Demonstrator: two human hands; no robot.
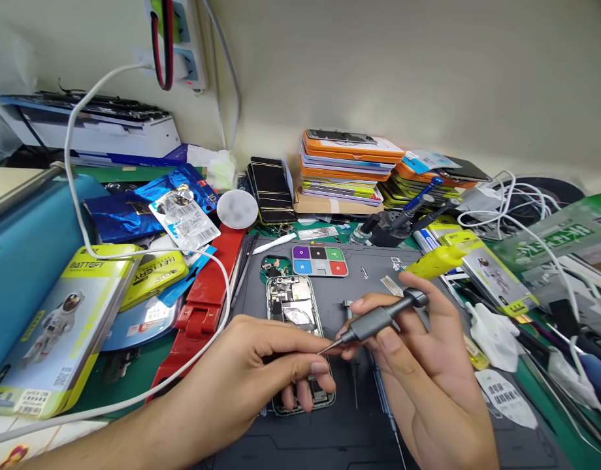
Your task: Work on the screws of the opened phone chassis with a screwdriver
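My right hand (pixel 422 352) grips a dark grey precision screwdriver (pixel 376 323), its thin shaft pointing down to the left. At the shaft's tip, the thumb and forefinger of my left hand (pixel 261 365) are pinched together. Whatever lies between them is too small or hidden to make out. Below my left hand, an opened phone (pixel 295 297) rests on the grey mat (pixel 251 437) with its inner parts exposed; my fingers cover part of it. More thin screwdrivers (pixel 383 391) lie on the mat beside and partly under my right hand.
Behind the phone is a multicoloured parts tray (pixel 320 261). A red tool (pixel 197 313) and yellow battery boxes (pixel 70 326) crowd the left, crossed by a white cable (pixel 222 274). Stacked orange cases (pixel 349 156) stand at the back, near a dark tool holder (pixel 393 228).
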